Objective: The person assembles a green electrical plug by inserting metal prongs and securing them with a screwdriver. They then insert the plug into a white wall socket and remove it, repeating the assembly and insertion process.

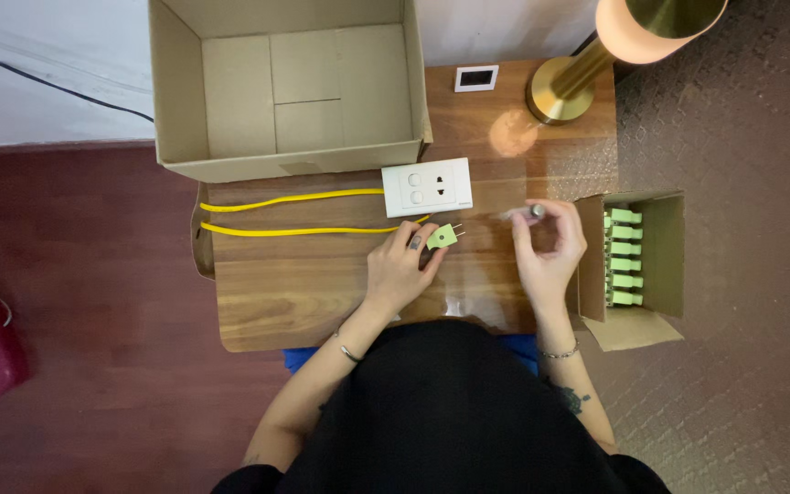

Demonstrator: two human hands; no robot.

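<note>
My left hand (401,270) rests on the wooden table (304,293) and pinches a small green plug (443,236) with two metal prongs, fixed to the end of a yellow cable (294,230). The plug sits just below a white socket block (426,187). My right hand (550,242) is raised over the table's right part, its fingertips closed on a small slim tool with a dark tip (530,212); what kind of tool it is cannot be told.
An open empty cardboard box (285,87) stands at the table's back. A small cardboard box (660,261) with several green plugs (624,256) sits at the right edge. A brass lamp (569,87) and a small white frame-like plate (475,78) stand at the back right.
</note>
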